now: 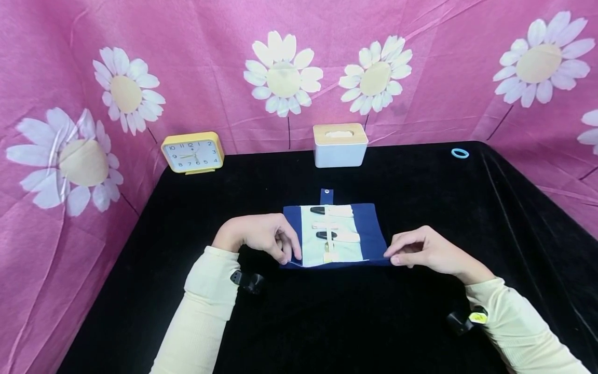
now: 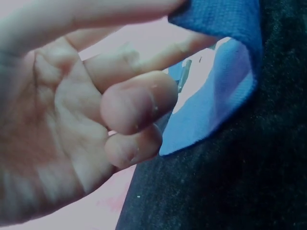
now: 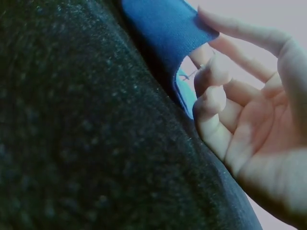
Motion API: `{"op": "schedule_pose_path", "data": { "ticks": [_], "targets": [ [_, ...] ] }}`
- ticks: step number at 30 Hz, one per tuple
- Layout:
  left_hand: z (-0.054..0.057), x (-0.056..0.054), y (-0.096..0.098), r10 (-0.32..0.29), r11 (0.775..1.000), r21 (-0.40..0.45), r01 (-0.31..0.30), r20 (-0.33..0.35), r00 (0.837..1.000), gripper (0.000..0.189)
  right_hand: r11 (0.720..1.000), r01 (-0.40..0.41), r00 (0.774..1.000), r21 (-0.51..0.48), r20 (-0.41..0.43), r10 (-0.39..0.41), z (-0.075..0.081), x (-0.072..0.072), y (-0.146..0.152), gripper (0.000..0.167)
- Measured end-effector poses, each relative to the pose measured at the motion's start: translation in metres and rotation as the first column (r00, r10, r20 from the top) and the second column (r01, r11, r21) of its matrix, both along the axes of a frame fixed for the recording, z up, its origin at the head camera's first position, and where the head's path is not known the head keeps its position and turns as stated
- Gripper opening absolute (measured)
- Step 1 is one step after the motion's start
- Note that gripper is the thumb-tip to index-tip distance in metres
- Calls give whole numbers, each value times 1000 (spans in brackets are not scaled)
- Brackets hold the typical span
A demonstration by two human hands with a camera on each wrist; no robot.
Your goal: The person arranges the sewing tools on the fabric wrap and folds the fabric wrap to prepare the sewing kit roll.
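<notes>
A navy fabric case (image 1: 370,228) lies unfolded on the table, with a pale inner panel and a snap tab (image 1: 326,196) at its far edge. Several small tools sit in the panel, among them a black-ended one (image 1: 317,210) and another black-ended one (image 1: 326,235), under a light band. My left hand (image 1: 263,234) pinches the case's near left corner, and the blue cloth (image 2: 216,19) bends up in the left wrist view. At the near right corner, my right hand (image 1: 430,252) pinches the cloth (image 3: 163,33) between thumb and finger. The near edge is slightly raised.
Black velvet cloth (image 1: 350,322) covers the table. A yellow-framed clock (image 1: 193,152) stands at the back left, a white tissue box (image 1: 340,150) with a wooden lid at the back middle. A light blue ring (image 1: 460,153) lies far right. Pink flowered fabric (image 1: 201,62) hangs behind.
</notes>
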State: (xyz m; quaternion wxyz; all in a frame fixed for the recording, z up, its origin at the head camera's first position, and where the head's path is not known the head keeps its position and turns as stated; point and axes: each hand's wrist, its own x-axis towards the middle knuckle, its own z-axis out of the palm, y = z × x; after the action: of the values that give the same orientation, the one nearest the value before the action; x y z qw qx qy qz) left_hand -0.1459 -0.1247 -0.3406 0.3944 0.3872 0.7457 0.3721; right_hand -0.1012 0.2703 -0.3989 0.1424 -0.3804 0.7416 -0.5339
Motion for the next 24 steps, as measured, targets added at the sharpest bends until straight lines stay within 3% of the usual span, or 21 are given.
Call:
{"op": "schedule_pose_path", "data": {
  "ticks": [4,10,18,24],
  "targets": [
    [-4,-2,-2,34,999,-11,-34,-21,999,19,986,135,991,100,5,-137,-1,1,-2,14],
    [-9,-7,-5,98,995,6,-98,-55,994,20,935,306,951,179,-18,-308,-1,3,-5,10],
    [-16,-12,-10,183,983,26,-182,-96,978,16,889,417,907,189,-24,-420,-4,1,-9,14],
    [-20,-15,-12,231,973,25,-230,-104,967,16,880,459,888,121,-67,-454,-6,1,-13,15]
  ]
}}
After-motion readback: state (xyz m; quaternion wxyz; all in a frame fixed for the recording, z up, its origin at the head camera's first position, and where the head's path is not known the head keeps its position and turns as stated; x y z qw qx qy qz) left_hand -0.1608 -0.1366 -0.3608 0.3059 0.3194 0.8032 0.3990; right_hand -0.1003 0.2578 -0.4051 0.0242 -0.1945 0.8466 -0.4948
